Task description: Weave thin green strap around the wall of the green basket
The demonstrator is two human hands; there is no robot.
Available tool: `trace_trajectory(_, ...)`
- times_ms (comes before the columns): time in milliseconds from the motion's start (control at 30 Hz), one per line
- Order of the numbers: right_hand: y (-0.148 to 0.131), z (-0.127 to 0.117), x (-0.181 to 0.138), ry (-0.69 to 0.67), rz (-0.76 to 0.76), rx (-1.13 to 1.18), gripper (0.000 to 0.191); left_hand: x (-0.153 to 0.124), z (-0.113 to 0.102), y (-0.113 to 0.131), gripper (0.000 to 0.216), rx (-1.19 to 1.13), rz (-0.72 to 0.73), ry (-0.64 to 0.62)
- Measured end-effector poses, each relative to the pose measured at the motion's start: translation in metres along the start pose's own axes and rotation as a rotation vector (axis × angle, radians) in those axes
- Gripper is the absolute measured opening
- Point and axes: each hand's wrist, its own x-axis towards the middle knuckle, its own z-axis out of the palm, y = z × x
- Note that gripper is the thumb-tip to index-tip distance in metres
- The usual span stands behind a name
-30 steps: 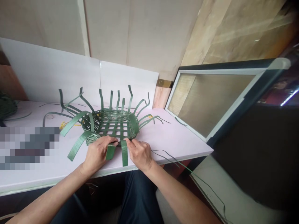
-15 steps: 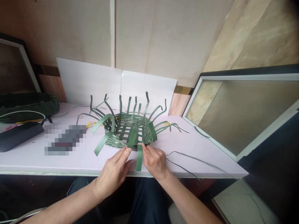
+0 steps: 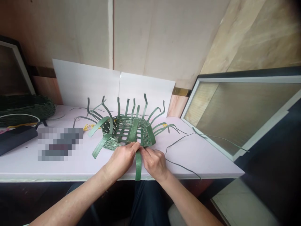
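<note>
left hand point(image 3: 124, 156) and right hand point(image 3: 154, 161) pinch the near rim of the green woven basket point(image 3: 133, 130) on the counter point(image 3: 82, 166); uneven pulling could skew its weave, and the loose cord point(image 3: 180, 139) might snag.

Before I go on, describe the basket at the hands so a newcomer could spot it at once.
Look on the pale tabletop, between the white boards behind and the left hand and right hand in front. A green woven basket sits there. Unlike the darker woven piece at far left, it shows a lattice base and flat straps splaying from its rim.
</note>
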Motion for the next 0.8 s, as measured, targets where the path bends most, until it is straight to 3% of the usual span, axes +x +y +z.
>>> trace_trajectory(133, 0.005, 0.001, -0.003, -0.093, 0.007, 0.032, 0.028, -0.003, -0.001, 0.001, 0.036, 0.001, 0.010, 0.042)
trace_trajectory(400, 0.012, 0.004, -0.015, 0.079, -0.089, 0.087, 0.026, -0.006, 0.012, -0.004, 0.033, 0.029, 0.091, 0.240)
trace_trajectory(600, 0.011, -0.004, -0.009, -0.004, -0.052, -0.146, 0.038, -0.005, 0.007, -0.002, 0.029, 0.075, 0.086, 0.218)
trace_trajectory(800, 0.019, -0.004, -0.004, -0.052, -0.039, -0.199, 0.024, -0.007, 0.009, -0.003, 0.033, 0.116, 0.097, 0.203)
